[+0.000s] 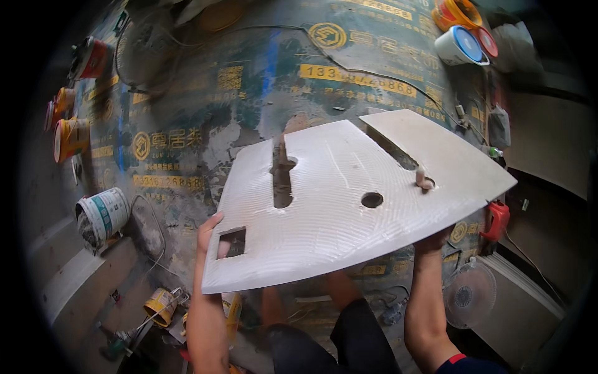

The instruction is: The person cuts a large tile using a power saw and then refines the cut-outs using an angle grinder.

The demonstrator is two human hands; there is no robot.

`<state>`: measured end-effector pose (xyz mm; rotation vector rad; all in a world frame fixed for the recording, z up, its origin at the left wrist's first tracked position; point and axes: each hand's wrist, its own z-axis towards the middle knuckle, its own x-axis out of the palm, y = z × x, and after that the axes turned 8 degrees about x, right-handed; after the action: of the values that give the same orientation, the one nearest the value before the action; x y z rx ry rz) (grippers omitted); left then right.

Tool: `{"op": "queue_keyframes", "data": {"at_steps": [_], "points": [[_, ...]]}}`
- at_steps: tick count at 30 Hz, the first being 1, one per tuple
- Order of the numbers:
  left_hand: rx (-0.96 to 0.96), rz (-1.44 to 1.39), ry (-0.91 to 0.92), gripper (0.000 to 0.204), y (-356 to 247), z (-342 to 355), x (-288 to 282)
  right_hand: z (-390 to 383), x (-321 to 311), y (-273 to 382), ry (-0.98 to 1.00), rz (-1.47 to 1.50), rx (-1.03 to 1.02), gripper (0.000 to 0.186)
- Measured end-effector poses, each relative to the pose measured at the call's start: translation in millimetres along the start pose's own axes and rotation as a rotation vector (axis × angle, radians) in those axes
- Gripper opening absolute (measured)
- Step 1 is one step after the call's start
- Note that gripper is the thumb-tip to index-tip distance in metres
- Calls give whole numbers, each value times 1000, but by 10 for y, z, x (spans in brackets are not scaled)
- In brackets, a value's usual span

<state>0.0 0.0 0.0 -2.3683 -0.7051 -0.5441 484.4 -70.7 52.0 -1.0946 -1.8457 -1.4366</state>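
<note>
Both my hands carry a large pale tile (pixel 317 230), held tilted above the floor. Shiny, curved comb ridges cover its upper face. Two long slots, a square cutout and round holes pierce it. My left hand (pixel 210 229) grips the left edge beside the square cutout, and part of its fingers shows through that opening. From below, my right hand (pixel 432 240) supports the near right side. Fingertips of it poke up through a round hole near the right slot, while the rest of that hand is mostly hidden under the tile.
Printed green floor covering (pixel 249 118) lies below, crossed by a cable (pixel 374 76). Buckets stand left, including a white one (pixel 107 213), and a blue-lidded bucket (pixel 460 46) at far right. A fan (pixel 468 295) and red container (pixel 496 221) are near right; a mixing drill (pixel 121 343) lies near left.
</note>
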Motion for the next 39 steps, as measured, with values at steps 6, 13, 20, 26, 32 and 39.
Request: {"op": "queue_keyframes", "data": {"at_steps": [6,13,20,26,32,39], "points": [[9,-18,13,49,91,78,-151,-516,-266,-160,-189,204,86,79],[54,-93,-198,23,420,69,-532,-794,-557,20,-650,127,183,74],[123,-212,-214,27,690,-74,-341,-857,-524,102,-1025,7,135,68],[78,-227,-211,31,995,-128,-617,-1171,-796,-56,-1103,-79,119,61],[42,-84,-245,38,1041,-138,-634,-1179,-392,-642,-1202,-51,51,65],[48,-70,-127,39,1161,42,-987,-1588,-878,-739,-934,-36,269,61]]}}
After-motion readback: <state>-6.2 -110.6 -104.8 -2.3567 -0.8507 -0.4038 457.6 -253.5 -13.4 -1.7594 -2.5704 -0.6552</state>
